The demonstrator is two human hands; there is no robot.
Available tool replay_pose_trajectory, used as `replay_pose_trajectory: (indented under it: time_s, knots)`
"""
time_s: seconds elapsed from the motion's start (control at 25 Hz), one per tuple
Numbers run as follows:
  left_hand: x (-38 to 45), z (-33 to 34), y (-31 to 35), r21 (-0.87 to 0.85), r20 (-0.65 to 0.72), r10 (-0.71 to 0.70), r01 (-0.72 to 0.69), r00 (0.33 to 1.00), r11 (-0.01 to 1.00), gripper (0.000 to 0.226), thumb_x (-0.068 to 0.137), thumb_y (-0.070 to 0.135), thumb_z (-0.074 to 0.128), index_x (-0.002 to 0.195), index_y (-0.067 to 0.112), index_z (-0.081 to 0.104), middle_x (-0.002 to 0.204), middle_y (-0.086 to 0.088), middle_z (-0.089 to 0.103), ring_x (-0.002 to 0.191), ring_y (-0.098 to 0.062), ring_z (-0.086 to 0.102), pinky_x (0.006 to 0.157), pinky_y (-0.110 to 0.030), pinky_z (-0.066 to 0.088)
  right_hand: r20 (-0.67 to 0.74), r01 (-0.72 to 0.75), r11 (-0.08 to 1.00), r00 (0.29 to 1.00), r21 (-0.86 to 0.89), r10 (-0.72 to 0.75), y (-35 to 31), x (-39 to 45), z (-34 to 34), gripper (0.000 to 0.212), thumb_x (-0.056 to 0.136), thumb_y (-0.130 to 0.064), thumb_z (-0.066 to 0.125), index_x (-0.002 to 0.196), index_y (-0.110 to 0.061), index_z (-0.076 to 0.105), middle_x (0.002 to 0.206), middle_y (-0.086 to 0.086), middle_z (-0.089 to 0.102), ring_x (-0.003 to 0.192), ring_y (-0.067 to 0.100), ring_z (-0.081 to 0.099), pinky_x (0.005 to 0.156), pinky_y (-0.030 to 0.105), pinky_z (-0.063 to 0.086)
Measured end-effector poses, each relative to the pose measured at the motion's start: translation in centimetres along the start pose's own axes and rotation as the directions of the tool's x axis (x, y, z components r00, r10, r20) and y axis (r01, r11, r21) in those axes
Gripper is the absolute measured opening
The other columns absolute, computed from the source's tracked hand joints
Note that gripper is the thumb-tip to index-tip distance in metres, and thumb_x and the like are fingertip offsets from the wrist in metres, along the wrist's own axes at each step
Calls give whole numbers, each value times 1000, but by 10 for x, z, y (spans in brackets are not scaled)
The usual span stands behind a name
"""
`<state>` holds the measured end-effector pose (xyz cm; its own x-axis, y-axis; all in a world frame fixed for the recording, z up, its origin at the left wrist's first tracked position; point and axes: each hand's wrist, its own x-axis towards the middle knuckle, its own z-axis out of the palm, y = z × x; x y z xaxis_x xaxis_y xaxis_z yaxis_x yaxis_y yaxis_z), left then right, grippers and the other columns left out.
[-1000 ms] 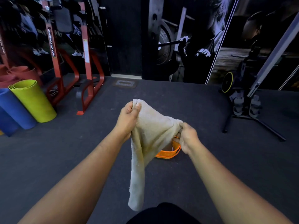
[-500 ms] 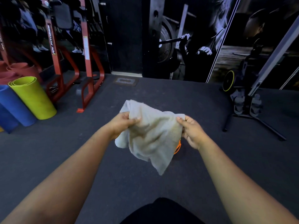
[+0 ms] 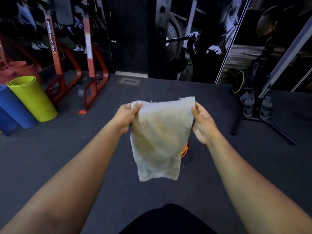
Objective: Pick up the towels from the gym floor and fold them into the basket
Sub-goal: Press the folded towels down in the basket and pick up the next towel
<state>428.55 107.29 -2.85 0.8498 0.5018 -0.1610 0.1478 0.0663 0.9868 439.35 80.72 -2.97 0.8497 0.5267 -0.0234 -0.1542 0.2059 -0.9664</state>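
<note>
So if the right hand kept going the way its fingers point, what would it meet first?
The towel itself: the right hand already pinches its top corner, fingers pointing up and away. Past that the way looks free up to the far wall, though depth is unclear.

Gym: red rack (image 3: 87, 53), rolled mats (image 3: 32, 98)

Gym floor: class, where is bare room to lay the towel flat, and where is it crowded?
Bare floor between towel and far wall, and between the forearms. Crowded left: rolled mats, red rack; right: black stand.
</note>
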Motion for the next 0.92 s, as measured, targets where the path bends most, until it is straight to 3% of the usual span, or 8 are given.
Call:
replay_pose_trajectory:
  time_s: [0.12, 0.2, 0.32, 0.44, 0.56, 0.72, 0.84, 0.92]
  knots:
    - [4, -8, 16, -155, 131, 18, 3, 991, 988, 27, 98, 26, 70, 117, 6, 72, 112, -12, 77, 103, -25, 74, 82, -36, 60, 69, -28, 939, 996, -342, 55, 8, -9, 1, 21, 90, -4, 73, 109, -13, 72, 99, -3, 79, 98, 15, 74, 83, 32, 61]
    - [5, -17, 12, -90, 236, 21, 0, 972, 996, 29, 95, 16, 72, 121, 3, 70, 115, -13, 76, 105, -26, 74, 84, -36, 59, -22, 1, 963, 1000, -268, -7, 8, -7, -1, 21, 91, 3, 69, 109, -7, 71, 94, -1, 78, 84, 9, 74, 71, 26, 58]
    - [14, -28, 8, 302, 158, 29, -77, 987, 950, 27, 95, 18, 73, 110, -5, 69, 98, -12, 75, 92, -29, 74, 74, -31, 61, -63, -12, 956, 998, -293, -7, 1, -2, -2, 19, 92, 5, 65, 106, -5, 71, 88, 1, 77, 75, 8, 73, 61, 21, 54]
    - [23, -25, 12, 651, 14, 181, -146, 983, 745, 37, 99, 32, 66, 92, -4, 63, 77, -7, 61, 70, -20, 60, 61, -37, 55, -46, -70, 949, 997, -307, 58, 8, -2, -1, 19, 89, 9, 66, 98, -7, 72, 83, 1, 77, 72, 10, 72, 61, 23, 55]
    - [19, -18, 12, 287, 80, 115, -134, 990, 948, 30, 93, 43, 68, 100, 13, 70, 93, -1, 72, 84, -17, 65, 73, -33, 52, -42, -157, 986, 987, -52, 155, 4, -5, 4, 11, 94, -7, 69, 105, -5, 72, 92, 10, 78, 79, 18, 75, 66, 28, 61]
    - [19, -23, -10, 449, 68, -80, 41, 995, 892, 37, 84, 32, 84, 104, 3, 73, 102, -12, 77, 92, -24, 72, 86, -45, 63, -193, -114, 979, 978, -168, 81, 9, -1, 2, 2, 92, -9, 74, 92, -9, 72, 81, 4, 77, 67, 12, 72, 54, 23, 54]
    - [18, -17, 0, 408, -116, 19, 30, 993, 913, 47, 79, 35, 89, 107, 6, 66, 103, -7, 71, 96, -23, 69, 82, -41, 62, -269, -42, 971, 963, -236, -24, 12, 2, -2, 13, 85, -4, 80, 91, -9, 69, 88, 7, 76, 67, 9, 71, 55, 22, 54]
    - [14, -10, 4, 357, -140, 105, -49, 985, 933, 62, 79, 37, 88, 126, 18, 54, 111, -4, 66, 102, -19, 66, 82, -34, 57, -304, -13, 962, 950, -274, -73, 12, 2, -4, 19, 83, -4, 83, 90, -10, 66, 89, 8, 76, 70, 11, 72, 57, 23, 56]
